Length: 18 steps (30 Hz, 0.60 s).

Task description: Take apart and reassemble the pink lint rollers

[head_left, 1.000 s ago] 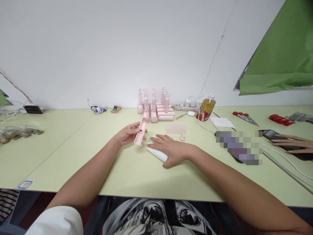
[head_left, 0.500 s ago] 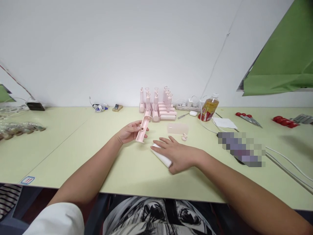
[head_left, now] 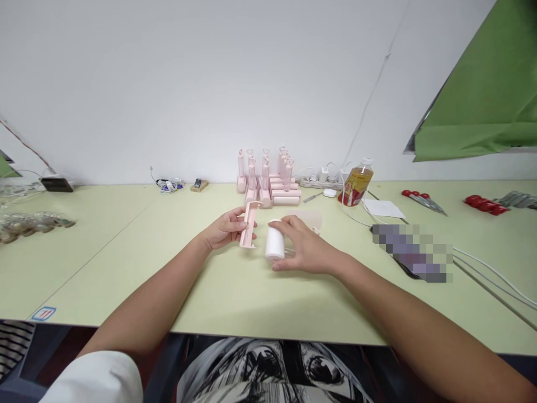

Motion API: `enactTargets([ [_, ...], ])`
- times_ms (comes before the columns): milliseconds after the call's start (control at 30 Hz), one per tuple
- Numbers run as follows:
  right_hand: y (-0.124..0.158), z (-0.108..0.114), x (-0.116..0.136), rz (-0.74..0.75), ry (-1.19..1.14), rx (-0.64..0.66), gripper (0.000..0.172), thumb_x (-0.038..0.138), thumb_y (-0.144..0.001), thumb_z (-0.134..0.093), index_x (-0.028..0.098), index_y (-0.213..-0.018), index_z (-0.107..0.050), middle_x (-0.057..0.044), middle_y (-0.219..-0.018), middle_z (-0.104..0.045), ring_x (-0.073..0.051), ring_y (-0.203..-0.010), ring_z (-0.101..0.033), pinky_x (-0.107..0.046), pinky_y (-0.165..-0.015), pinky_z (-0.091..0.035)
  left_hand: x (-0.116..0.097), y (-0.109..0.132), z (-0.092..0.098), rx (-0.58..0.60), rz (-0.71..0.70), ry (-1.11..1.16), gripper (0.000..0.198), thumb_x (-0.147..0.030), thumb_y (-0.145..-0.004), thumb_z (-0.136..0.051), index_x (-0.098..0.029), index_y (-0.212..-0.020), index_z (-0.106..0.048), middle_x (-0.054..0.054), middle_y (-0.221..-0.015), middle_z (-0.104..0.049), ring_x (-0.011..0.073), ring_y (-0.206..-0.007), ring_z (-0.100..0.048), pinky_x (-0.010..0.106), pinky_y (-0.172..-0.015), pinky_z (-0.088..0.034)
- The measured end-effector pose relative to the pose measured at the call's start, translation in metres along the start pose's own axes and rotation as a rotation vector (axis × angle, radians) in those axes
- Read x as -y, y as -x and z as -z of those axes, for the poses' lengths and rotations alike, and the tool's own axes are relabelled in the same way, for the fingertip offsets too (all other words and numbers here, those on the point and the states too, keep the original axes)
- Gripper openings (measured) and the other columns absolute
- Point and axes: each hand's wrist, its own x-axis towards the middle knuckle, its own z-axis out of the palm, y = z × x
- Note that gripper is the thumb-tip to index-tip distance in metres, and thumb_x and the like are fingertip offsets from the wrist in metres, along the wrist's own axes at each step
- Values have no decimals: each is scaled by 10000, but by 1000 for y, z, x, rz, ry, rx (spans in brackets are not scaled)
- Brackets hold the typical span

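Observation:
My left hand [head_left: 226, 229] is closed around a pink plastic roller holder [head_left: 248, 228], a trough-shaped piece with a raised lip at each end. Its hollow side is turned toward the right. Just across from it, a white roll [head_left: 274, 242] is gripped at its two ends by the thumb and fingers of my right hand [head_left: 312, 246]. A small gap separates roll and holder. Behind my right hand lies a translucent pale pink cover [head_left: 314, 217], partly hidden, along with a small pale piece [head_left: 316, 230].
Pink rollers with handles [head_left: 265, 190] stand grouped near the wall. To their right are a power strip [head_left: 321, 183], a screwdriver [head_left: 312, 197], a white case [head_left: 329, 193] and a bottle [head_left: 356, 182]. Farther right lie a blurred phone [head_left: 409, 252], cables and red-handled tools [head_left: 423, 198].
My right hand has picked the white roll up off the table, turned it more upright and brought it nearer the pink holder. The holder has been rotated in my left hand.

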Motion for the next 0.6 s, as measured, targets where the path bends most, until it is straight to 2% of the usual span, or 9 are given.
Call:
enactTargets([
  [133, -5, -8, -7, -130, -29, -199, 976, 696, -623, -729, 281, -1432, -376, -119, -1304, -382, -319, -1208, -480, -484, -1012, -434, 1, 1, -15, -4, 3, -7, 725, -206, -736, -779, -268, -1378, -447, 69, -1000, -711, 236, -831, -720, 330, -741, -547],
  [233, -7, -14, -12, -121, -27, -259, 993, 710, -606, -732, 305, -1438, -371, -119, -1314, -362, -333, -1228, -472, -499, -1022, -429, 2, 1, -23, 5, 0, -18, 736, -208, -742, -778, -271, -1397, -449, 73, -990, -716, 207, -819, -711, 291, -722, -536],
  [433, -8, -20, -16, -64, 4, -237, 1022, 718, -607, -724, 290, -1457, -352, -129, -1342, -351, -342, -1246, -463, -484, -1004, -450, 9, -4, -30, -9, -26, -7, 763, -234, -743, -782, -252, -1421, -432, 64, -902, -712, 174, -751, -684, 257, -672, -535],
  [600, -7, -21, -12, -53, 16, -189, 977, 636, -663, -732, 273, -1471, -319, -139, -1385, -320, -332, -1242, -474, -482, -1020, -440, 15, -7, -30, -12, -57, -28, 718, -245, -752, -774, -245, -1396, -456, 52, -882, -694, 174, -731, -675, 255, -624, -547],
])
